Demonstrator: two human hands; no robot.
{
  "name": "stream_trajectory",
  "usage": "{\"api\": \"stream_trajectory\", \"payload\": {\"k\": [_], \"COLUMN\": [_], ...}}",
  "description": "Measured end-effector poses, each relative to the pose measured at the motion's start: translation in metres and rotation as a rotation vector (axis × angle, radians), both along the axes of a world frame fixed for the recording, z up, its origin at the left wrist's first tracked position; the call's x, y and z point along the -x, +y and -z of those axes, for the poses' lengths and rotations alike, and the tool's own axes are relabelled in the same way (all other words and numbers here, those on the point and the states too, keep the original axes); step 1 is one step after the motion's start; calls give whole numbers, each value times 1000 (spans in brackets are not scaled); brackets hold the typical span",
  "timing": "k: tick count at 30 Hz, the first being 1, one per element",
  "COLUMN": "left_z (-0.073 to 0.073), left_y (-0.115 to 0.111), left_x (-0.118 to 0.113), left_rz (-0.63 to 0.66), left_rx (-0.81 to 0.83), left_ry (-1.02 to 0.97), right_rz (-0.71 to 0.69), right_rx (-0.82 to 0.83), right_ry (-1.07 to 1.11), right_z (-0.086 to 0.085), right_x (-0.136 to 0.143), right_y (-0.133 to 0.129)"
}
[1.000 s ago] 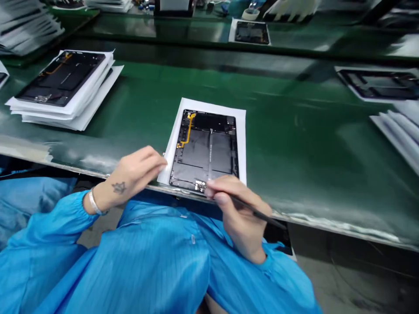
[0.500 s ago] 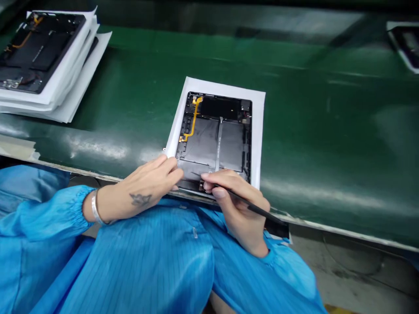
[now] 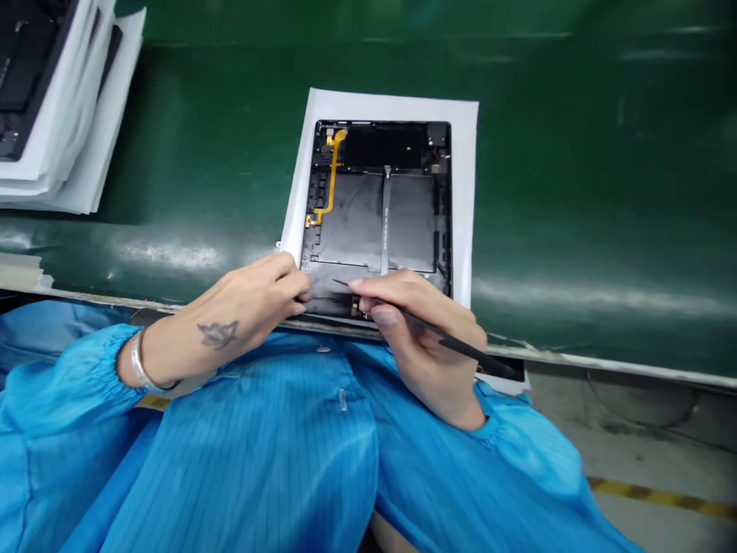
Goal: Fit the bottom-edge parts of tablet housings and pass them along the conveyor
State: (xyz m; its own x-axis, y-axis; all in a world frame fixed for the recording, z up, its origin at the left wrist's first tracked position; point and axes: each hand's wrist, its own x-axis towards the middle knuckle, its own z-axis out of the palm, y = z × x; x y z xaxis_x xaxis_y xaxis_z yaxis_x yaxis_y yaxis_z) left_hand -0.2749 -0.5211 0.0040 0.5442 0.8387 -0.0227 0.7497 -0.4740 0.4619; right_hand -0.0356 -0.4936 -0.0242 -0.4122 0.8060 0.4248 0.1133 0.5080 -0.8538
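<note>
An opened tablet housing (image 3: 351, 230) lies on a white sheet (image 3: 464, 207). An orange flex cable (image 3: 332, 180) runs down its left side, and a grey ribbon cable (image 3: 385, 223) crosses its middle. My left hand (image 3: 247, 307) is closed at the housing's lower left corner, fingers curled against the edge; its fingertips are partly hidden. In my right hand (image 3: 426, 338) is a pair of black tweezers (image 3: 461, 347), held like a pen. Their fine tip points left above the lower part of the housing. I cannot tell whether the tip touches it.
At the upper left stands a stack of white sheets (image 3: 109, 130) with another opened tablet housing (image 3: 26, 69) on top. The green work surface (image 3: 576, 192) ends at a worn front edge (image 3: 599, 361). A dark flat piece (image 3: 510, 367) sits below that edge at right.
My view has tilted downward and shifted, so the housing and stack appear higher. Both hands keep nearly the same hold and place relative to the housing.
</note>
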Motion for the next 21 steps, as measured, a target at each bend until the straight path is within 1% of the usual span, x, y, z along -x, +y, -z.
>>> {"api": "stream_trajectory", "payload": {"k": [3, 6, 8, 15, 21], "left_z": [-9, -14, -15, -18, -19], "left_y": [3, 8, 12, 7, 15], "left_x": [-5, -9, -10, -12, -10], "left_rz": [59, 163, 202, 179, 174], "left_rx": [-33, -18, -12, -39, 88], "left_ry": [87, 93, 72, 124, -17], "right_rz": [21, 34, 32, 4, 5], "right_rx": [-6, -23, -37, -51, -69], "right_ry": [-13, -25, -29, -54, -45], "right_z": [0, 0, 0, 2, 2], "right_x": [1, 1, 1, 1, 3], "right_y": [-1, -2, -2, -2, -1]}}
